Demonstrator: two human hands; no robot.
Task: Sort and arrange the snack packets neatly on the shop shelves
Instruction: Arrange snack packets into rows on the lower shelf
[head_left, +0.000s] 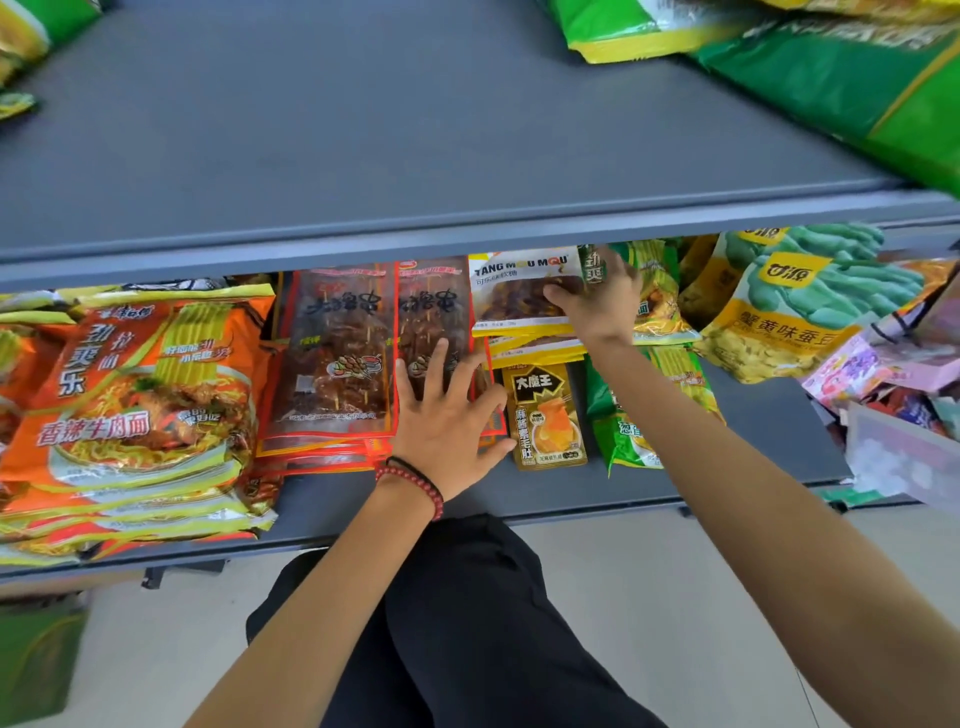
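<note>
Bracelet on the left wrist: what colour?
The bracelet is red beads, with a thin black cord alongside; the head view shows it.

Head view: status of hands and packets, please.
Left hand flat on red-edged clear skewer packets. Right hand grips white-yellow candy packet. Grey upper shelf overhangs it.

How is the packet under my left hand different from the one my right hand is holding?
The red-edged skewer packet under your left hand is longer and pressed flat on its stack. The white and yellow packet your right hand grips is shorter and further back. Both show brown food inside.
</note>
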